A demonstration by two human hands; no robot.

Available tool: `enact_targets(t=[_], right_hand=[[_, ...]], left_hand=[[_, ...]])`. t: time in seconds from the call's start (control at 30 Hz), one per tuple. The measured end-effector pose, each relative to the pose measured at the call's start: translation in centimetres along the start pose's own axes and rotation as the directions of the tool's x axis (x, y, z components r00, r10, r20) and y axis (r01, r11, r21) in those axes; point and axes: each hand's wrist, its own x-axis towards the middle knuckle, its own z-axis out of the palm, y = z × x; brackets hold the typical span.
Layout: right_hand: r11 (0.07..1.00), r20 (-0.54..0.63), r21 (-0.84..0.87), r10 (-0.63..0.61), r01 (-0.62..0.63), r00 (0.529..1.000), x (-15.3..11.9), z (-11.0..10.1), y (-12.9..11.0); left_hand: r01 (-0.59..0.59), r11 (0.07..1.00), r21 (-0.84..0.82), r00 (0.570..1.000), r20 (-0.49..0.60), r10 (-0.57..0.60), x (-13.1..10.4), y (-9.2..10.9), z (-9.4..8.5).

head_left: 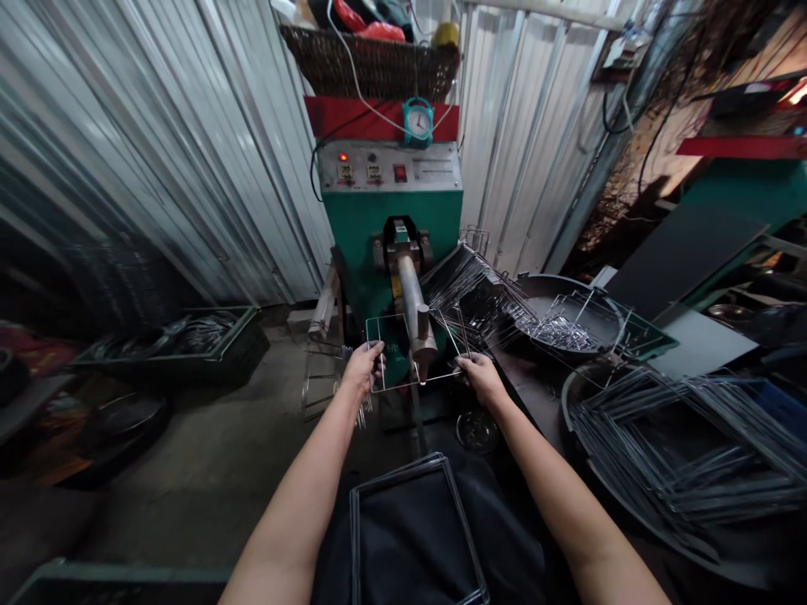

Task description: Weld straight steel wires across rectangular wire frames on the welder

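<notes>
Left hand (361,370) at nine o'clock and right hand (482,376) at three from the spot-welder electrode (424,353) grip the wire frame (394,388); steady it squarely.

From here I can see both bare forearms reaching forward from the bottom of the view, angled inward so that they draw closer together toward the wrists, with the skin uncovered all the way up to where the arms leave sight. The left hand (364,367) is closed in a pinching grip, its thumb and fingers brought together at the far end of the forearm, the knuckles turned up. The right hand (480,375) pinches too, thumb and fingers pointing inward toward the other hand, at nearly the same height and well apart from it.
</notes>
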Motion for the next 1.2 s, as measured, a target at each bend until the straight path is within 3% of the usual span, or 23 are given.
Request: enact_targets(t=[0.33, 0.5, 0.6, 0.7, 0.8, 0.9, 1.03, 1.2], right_hand=[[1.000, -0.022, -0.023, -0.013, 0.013, 1.000, 0.3, -0.2, 0.4], [0.997, -0.074, -0.041, -0.069, 0.066, 0.995, -1.5, -0.1, 0.0], [0.998, -0.056, 0.018, -0.062, 0.063, 0.996, -4.3, -0.8, 1.1], [0.990, -0.056, 0.138, 0.043, -0.035, 0.998, -7.8, -2.6, 3.9], [0.968, -0.142, 0.227, 0.145, -0.111, 0.979, -11.2, -5.3, 7.1], [0.953, -0.140, 0.242, 0.218, -0.180, 0.966, -13.9, -7.4, 8.9], [0.944, -0.076, 0.248, 0.245, -0.220, 0.967, -15.5, -8.1, 8.0], [0.939, 0.018, 0.282, 0.198, -0.195, 0.980, -15.6, -6.8, 6.5]], left_hand=[[0.031, 1.000, -0.001, 0.999, 0.010, -0.031, 0.7, -1.0, 0.1], [0.013, 1.000, 0.026, 0.998, 0.059, -0.014, -0.1, -0.8, 0.2], [-0.012, 0.995, 0.101, 0.996, 0.089, 0.003, -2.3, -0.8, 0.2], [0.016, 0.983, 0.184, 0.993, 0.113, -0.038, -5.9, -1.5, -0.4], [0.096, 0.976, 0.193, 0.980, 0.151, -0.127, -10.5, -3.2, -1.6], [0.142, 0.976, 0.167, 0.970, 0.175, -0.171, -14.7, -5.2, -3.3], [0.143, 0.982, 0.126, 0.986, 0.066, -0.152, -18.1, -6.6, -5.1], [0.091, 0.979, 0.184, 0.996, -0.031, -0.086, -19.1, -5.7, -5.5]])
